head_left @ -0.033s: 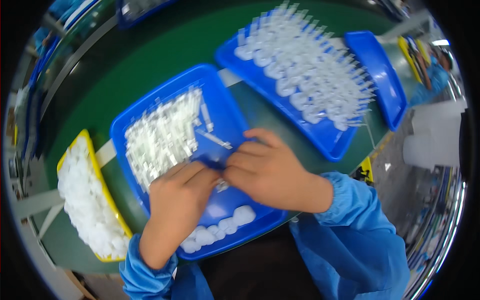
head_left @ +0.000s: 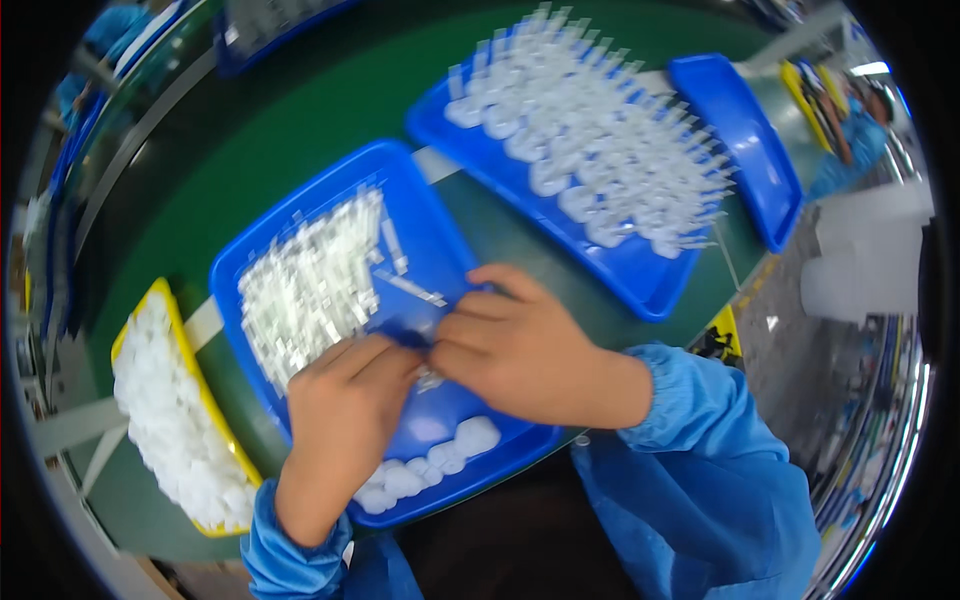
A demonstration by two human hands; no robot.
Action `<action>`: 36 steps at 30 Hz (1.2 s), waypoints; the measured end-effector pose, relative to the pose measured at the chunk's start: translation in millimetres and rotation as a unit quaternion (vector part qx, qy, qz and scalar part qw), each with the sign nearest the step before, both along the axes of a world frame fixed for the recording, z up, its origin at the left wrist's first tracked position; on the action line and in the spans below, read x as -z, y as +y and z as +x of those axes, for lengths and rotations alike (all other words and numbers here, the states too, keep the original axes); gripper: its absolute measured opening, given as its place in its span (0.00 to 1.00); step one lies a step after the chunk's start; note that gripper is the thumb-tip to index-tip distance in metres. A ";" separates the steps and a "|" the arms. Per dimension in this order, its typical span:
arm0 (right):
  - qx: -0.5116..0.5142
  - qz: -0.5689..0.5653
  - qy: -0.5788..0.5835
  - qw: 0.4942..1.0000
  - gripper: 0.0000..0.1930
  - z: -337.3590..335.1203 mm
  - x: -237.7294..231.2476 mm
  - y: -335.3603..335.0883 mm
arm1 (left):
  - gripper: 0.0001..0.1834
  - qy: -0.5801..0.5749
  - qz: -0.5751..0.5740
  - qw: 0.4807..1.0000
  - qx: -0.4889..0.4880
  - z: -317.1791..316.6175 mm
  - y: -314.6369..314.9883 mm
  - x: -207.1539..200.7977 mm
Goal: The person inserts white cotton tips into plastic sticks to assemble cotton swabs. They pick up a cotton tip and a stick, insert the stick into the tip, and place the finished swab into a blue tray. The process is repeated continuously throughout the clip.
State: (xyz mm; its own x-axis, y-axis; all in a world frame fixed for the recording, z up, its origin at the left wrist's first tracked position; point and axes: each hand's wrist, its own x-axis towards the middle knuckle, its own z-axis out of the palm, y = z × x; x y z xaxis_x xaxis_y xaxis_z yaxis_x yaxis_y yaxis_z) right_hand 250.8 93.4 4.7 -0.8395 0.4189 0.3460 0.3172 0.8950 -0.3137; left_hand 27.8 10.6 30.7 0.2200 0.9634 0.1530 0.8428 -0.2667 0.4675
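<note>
Blue sleeves [head_left: 690,395] reach your wrists, and your fingers hide most of the small shiny piece [head_left: 430,380] under them. It is inside the middle blue tray [head_left: 445,225], right by your fingertips, but it is too blurry to make out its shape. Your left hand [head_left: 350,395] and right hand [head_left: 525,355] are close together, with fingers bent in. This view does not tell whether either one pinches the piece or only touches it.

Another blue tray [head_left: 232,55] is cut off at the top. On your left, a yellow tray [head_left: 208,395] holds a heap of white balls [head_left: 165,410]. Up to the right, a blue tray [head_left: 640,280] is packed with round white things with clear sticks [head_left: 590,130]. Past it sits a narrow blue tray [head_left: 745,150].

Your left hand is in front of part of the strip pile [head_left: 310,280]. Its strips look thin, pale and shiny, and two loose strips [head_left: 410,288] lie beside it. Nearer you, soft white puffs [head_left: 430,468] make a bumpy row in that same middle tray.
</note>
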 end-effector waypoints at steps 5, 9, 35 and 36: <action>0.048 -0.009 0.112 0.992 0.07 21.1 0.6 -10.3 | 0.19 -0.109 -0.072 0.990 -0.061 3.1 -5.7 -3.8; 0.207 -0.031 0.141 0.968 0.11 100.2 -22.6 -21.0 | 0.16 -0.141 -0.100 0.977 -0.123 -9.4 -34.4 -3.5; 0.107 0.110 -0.007 0.988 0.14 -18.9 -9.0 13.5 | 0.15 -0.151 -0.043 0.987 0.031 20.8 -58.6 -4.1; 0.100 0.111 -0.063 0.987 0.18 -29.2 -6.4 16.8 | 0.14 -0.184 -0.050 0.982 -0.012 15.7 -56.2 -9.9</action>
State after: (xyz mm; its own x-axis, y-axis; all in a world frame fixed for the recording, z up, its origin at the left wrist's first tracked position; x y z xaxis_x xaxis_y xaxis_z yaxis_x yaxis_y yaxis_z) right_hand 221.6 110.3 11.1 -0.7896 0.5063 0.3467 0.5187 0.8526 -0.0635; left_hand 43.6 -45.6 40.7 0.1447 0.9819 0.1219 0.6175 -0.1859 0.7643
